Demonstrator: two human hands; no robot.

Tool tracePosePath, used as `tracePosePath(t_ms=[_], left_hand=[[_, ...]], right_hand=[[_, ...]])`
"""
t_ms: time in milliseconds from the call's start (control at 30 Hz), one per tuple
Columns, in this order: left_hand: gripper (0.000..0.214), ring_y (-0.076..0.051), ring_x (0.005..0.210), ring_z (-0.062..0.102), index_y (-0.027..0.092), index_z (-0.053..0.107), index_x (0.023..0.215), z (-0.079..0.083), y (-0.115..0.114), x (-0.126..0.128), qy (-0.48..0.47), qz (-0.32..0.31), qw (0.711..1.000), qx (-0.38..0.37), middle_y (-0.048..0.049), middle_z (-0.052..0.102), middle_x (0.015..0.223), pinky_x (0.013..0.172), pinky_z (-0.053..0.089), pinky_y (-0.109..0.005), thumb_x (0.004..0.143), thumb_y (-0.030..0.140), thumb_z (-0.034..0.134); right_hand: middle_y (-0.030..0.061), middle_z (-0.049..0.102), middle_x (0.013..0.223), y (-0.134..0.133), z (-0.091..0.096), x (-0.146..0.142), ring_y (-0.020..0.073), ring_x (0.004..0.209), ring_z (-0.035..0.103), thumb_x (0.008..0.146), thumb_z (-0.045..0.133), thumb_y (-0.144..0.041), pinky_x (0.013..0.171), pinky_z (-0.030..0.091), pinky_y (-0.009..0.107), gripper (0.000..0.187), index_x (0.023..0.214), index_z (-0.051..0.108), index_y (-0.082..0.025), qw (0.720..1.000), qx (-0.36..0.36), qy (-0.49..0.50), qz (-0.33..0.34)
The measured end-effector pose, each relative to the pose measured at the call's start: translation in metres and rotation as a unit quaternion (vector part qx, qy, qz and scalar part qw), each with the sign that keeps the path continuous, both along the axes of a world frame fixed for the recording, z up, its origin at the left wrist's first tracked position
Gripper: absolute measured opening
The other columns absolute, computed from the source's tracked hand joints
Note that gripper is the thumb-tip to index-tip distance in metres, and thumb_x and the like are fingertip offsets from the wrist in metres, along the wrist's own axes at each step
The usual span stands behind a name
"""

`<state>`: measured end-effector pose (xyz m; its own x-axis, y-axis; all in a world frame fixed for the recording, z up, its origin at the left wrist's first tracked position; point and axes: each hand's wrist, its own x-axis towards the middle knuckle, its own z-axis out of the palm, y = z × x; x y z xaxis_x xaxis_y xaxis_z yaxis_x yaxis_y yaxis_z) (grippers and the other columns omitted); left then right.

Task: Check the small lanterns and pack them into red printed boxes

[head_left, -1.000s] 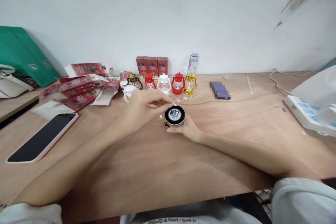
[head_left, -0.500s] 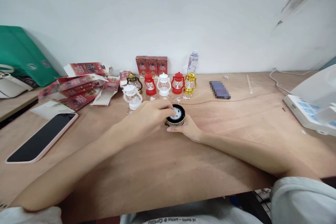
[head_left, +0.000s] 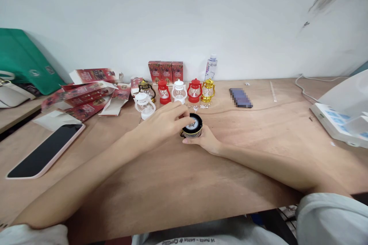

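Head view: our right hand (head_left: 210, 141) grips the upturned lantern (head_left: 193, 129) over the bench (head_left: 178, 187); our left hand (head_left: 168, 120) bends its fingers (head_left: 185, 123) to the pale base centre — whether pinching anything, we cannot tell. We'd best brace the rim — and press gently, squarely.

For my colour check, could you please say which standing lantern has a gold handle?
The rightmost lantern, in front of the bottle; the other standing lanterns have red, white or dark handles.

A pink-edged phone (head_left: 47, 151) lies flat; a bottle (head_left: 211, 68) stands upright.
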<state>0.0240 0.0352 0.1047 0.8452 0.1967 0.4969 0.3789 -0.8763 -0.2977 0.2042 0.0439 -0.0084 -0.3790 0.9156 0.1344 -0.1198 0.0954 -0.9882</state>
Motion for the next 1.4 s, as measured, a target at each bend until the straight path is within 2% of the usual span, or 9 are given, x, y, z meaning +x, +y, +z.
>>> tracePosePath(t_ms=[433,767,1100,1400], left_hand=[[0.024,-0.015,0.078,0.051,0.014,0.064,0.086,0.002,-0.013,0.005,0.048,0.084,0.995,-0.010,-0.0061,0.063,0.085,0.071,0.043,-0.026,0.094,0.009,0.042],[0.020,-0.018,0.080,0.054,0.012,0.065,0.089,0.005,-0.022,0.005,0.081,0.102,0.991,-0.014,-0.0080,0.063,0.087,0.071,0.045,-0.028,0.091,0.006,0.046],[0.017,-0.018,0.079,0.054,0.013,0.065,0.090,0.005,-0.023,0.004,0.068,0.094,0.993,0.009,-0.0073,0.065,0.087,0.069,0.044,-0.028,0.089,0.006,0.050],[0.023,-0.016,0.078,0.055,0.013,0.064,0.088,0.004,-0.024,0.005,0.062,0.100,0.993,0.008,-0.0061,0.064,0.084,0.068,0.044,-0.026,0.091,0.004,0.043]], right_hand=[[0.0045,0.067,0.113,-0.001,0.000,0.001,0.0244,0.113,0.060,0.053,0.085,-0.023,0.101,0.044,0.043,0.052,0.098,0.060,-0.020,1.000,0.008,-0.012,-0.010],[0.0011,0.068,0.096,0.000,-0.003,0.001,0.0220,0.097,0.063,0.050,0.086,-0.026,0.094,0.048,0.042,0.053,0.094,0.059,-0.019,1.000,0.017,-0.018,-0.018],[0.0017,0.068,0.096,-0.002,-0.001,0.000,0.0227,0.098,0.062,0.051,0.087,-0.028,0.093,0.048,0.042,0.052,0.094,0.059,-0.019,0.999,0.019,-0.009,-0.035],[0.0011,0.067,0.094,-0.001,-0.006,0.000,0.0203,0.092,0.062,0.052,0.087,-0.031,0.090,0.049,0.039,0.054,0.096,0.058,-0.020,0.997,0.052,0.004,-0.055]])
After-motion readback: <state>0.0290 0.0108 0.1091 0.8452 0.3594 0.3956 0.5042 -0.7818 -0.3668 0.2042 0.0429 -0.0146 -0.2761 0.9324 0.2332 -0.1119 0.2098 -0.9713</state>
